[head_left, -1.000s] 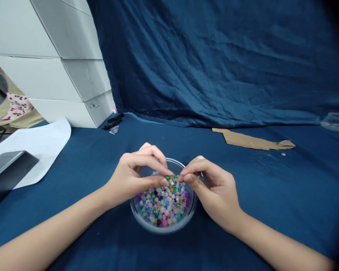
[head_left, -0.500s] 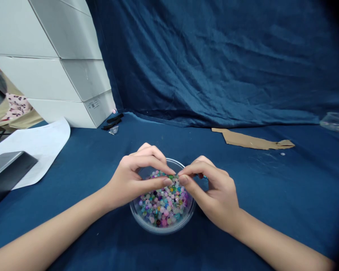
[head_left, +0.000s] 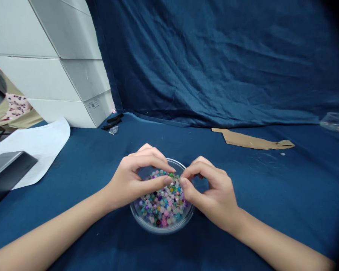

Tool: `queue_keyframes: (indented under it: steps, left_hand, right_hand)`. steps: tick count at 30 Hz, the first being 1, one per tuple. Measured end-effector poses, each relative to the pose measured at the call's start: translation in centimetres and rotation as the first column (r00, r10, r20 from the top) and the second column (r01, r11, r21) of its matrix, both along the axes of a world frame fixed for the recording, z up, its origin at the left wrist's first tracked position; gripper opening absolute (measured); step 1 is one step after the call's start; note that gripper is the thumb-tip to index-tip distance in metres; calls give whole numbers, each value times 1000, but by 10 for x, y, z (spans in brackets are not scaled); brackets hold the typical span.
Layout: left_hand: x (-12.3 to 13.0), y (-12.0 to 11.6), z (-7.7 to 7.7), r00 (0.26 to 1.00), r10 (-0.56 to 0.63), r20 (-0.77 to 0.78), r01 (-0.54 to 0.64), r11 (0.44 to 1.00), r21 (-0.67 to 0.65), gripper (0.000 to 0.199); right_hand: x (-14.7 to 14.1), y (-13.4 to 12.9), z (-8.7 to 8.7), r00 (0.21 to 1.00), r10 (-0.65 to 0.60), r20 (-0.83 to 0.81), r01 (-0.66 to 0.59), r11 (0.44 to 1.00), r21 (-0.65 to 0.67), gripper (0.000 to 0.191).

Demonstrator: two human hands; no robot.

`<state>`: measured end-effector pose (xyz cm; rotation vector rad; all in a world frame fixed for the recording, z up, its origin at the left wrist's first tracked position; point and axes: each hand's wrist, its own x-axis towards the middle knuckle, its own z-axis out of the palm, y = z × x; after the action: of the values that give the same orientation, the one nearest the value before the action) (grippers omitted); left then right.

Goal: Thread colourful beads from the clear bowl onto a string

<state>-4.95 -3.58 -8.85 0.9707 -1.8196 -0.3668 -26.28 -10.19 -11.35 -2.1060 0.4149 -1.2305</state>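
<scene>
**Surroundings: items lying around the blue cloth, back and sides**

Blue table cloth (head_left: 271, 195) is running back to a blue cloth backdrop (head_left: 214, 56) hanging in folds. White cardboard boxes (head_left: 53, 67) are standing stacked at the back left corner, with black strips (head_left: 112, 121) and a small clear bag (head_left: 113, 130) lying just beside them. A white paper sheet (head_left: 42, 150) is lying along the left edge, a dark flat slab (head_left: 5, 173) resting on it. A brown cardboard strip (head_left: 251, 139) is lying near the back edge, right of centre. A clear plastic bag (head_left: 335, 122) is sitting at the right edge. Pink patterned fabric (head_left: 17, 106) is showing beyond the boxes.
</scene>
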Motion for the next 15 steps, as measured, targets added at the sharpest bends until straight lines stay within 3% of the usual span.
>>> queue_keyframes:
  steps: [15]
  left_hand:
    - [-1,0,3,996,-27,82,28,1000,-7,16]
  right_hand:
    - [2,1,2,999,29,-30,-28,999,26,12]
